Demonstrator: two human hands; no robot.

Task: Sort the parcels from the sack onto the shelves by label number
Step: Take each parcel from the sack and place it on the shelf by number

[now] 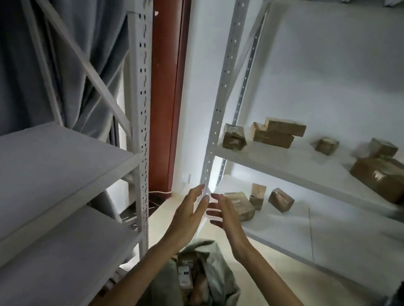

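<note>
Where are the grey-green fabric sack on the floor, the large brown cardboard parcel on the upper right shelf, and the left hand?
grey-green fabric sack (218, 280): head view, on its right fabric wall.
large brown cardboard parcel (381, 178): head view, on its labelled top face.
left hand (190, 213): head view, on the back of the hand.

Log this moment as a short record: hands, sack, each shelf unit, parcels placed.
left hand: open, fingers straight, holds nothing
right hand: open, fingers straight, holds nothing, close beside the left
sack: grey-green, on the floor below the hands, mouth open, parcels inside
right shelf unit, upper board: six brown parcels, two of them stacked
right shelf unit, lower board: three brown parcels near its left end, one partly behind the right hand
left shelf unit: no parcels on the boards in view
label numbers: too small to read
</note>
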